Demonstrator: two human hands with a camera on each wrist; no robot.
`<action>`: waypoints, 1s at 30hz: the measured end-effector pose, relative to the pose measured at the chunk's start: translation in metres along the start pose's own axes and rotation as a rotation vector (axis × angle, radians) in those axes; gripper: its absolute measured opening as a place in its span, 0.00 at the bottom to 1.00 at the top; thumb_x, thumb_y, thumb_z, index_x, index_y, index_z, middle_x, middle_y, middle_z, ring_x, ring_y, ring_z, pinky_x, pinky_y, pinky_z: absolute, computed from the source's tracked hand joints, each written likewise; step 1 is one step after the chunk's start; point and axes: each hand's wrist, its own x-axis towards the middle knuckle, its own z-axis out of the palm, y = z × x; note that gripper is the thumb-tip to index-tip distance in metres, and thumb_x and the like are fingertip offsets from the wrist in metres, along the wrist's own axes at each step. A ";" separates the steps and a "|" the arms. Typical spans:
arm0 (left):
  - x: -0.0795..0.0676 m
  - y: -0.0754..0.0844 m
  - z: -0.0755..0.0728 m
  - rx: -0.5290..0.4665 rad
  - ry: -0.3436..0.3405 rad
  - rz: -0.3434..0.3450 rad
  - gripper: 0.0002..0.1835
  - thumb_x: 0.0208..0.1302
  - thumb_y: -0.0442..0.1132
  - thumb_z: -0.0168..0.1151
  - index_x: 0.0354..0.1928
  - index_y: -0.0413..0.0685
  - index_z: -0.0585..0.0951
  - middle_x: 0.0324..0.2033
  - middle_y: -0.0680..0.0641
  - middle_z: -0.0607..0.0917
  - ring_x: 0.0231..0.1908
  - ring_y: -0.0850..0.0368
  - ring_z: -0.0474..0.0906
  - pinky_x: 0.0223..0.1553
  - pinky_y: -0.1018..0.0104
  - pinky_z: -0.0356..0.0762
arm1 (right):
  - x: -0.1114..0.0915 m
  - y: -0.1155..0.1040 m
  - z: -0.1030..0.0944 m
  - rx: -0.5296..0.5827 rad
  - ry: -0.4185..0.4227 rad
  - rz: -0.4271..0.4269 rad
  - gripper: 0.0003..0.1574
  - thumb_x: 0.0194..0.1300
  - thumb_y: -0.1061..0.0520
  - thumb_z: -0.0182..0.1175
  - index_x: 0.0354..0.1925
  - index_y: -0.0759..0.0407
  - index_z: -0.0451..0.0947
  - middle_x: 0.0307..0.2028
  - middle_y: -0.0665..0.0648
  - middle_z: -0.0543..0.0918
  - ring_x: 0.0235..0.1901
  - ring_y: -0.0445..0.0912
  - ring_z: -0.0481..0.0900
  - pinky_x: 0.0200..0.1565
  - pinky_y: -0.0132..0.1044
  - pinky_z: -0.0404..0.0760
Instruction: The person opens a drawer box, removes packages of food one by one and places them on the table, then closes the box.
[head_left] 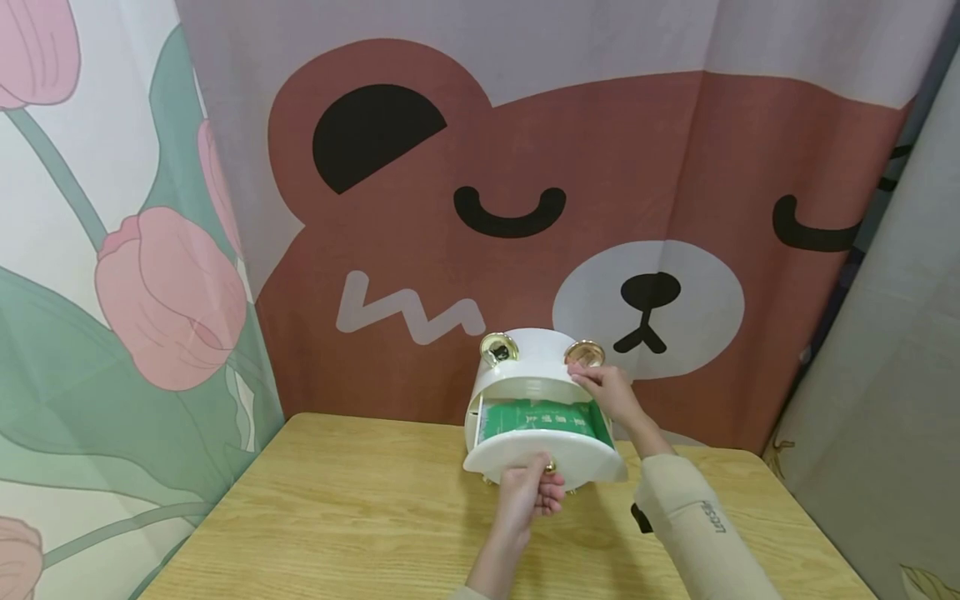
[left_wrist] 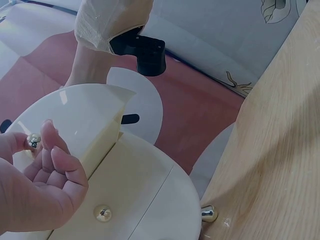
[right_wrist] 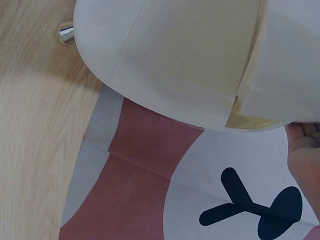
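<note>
A white frog-shaped drawer box [head_left: 536, 346], with round gold eyes on top, stands on the table. Its upper drawer [head_left: 498, 447] is pulled out, showing a green packet [head_left: 536, 418] inside. My left hand [head_left: 521, 496] pinches the drawer's gold knob [left_wrist: 34, 141] between thumb and finger, the other fingers curled below. At the box's upper right, my right hand [head_left: 617, 396] grips the top by the gold eye [head_left: 585, 353]. In the right wrist view only part of the right hand [right_wrist: 305, 160] shows, by the box's edge.
A lower drawer with its own gold knob [left_wrist: 103, 213] is closed. Short gold feet [left_wrist: 209, 213] carry the box on the wooden table [head_left: 337, 508]. Behind hangs a curtain [head_left: 622, 158] with a bear print; a tulip-print curtain [head_left: 75, 333] hangs at the left.
</note>
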 end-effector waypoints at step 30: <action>0.000 -0.005 -0.013 0.170 -0.075 0.031 0.26 0.61 0.52 0.53 0.26 0.30 0.79 0.11 0.53 0.77 0.09 0.66 0.71 0.12 0.77 0.65 | -0.002 -0.001 0.000 -0.002 -0.005 0.032 0.16 0.61 0.60 0.55 0.46 0.68 0.76 0.46 0.65 0.77 0.48 0.58 0.74 0.45 0.49 0.72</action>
